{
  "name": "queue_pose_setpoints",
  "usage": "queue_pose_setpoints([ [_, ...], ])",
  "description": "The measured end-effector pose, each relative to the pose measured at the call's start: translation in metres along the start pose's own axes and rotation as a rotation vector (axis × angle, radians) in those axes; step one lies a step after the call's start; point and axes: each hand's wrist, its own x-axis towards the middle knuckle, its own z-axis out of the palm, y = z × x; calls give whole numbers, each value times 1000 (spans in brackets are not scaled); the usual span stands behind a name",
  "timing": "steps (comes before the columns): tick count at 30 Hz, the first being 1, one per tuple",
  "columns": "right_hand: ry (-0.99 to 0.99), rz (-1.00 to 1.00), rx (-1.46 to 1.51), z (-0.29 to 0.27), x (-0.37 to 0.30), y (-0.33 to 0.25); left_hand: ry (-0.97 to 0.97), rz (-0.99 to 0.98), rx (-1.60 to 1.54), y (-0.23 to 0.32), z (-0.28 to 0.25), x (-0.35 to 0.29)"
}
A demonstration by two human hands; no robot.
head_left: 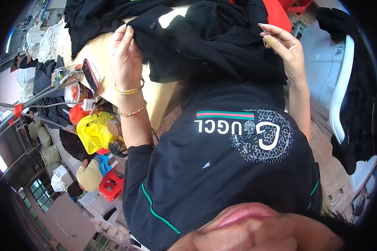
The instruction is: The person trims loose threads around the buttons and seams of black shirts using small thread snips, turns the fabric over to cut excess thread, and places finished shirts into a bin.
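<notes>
A black garment (209,46) with small dark buttons lies bunched over the near edge of the pale wooden table (100,54) and into my lap. My left hand (127,52), a gold bangle and a beaded bracelet at its wrist, pinches the garment's left edge between thumb and fingers. At the garment's right side my right hand (287,48) is raised, thumb and fingertips together. A tan band wraps one of its digits. Something thin and dark shows at these fingertips, too small to name.
More black cloth (92,25) covers the far table. On the left are a yellow plastic bag (94,131), a clear box (67,75) and metal rods (42,96), with a red stool (111,184) lower down. A white plastic tub (343,92) with black cloth over it stands at right.
</notes>
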Motion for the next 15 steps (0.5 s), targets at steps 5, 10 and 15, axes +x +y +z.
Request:
queue_pose_setpoints([
  [5,-105,-127,49,38,15,-21,10,117,211,-31,38,9],
  [10,-248,-65,-126,59,36,-37,-36,152,220,-44,51,22],
  [15,-239,47,54,72,54,-29,39,108,303,-53,58,34],
])
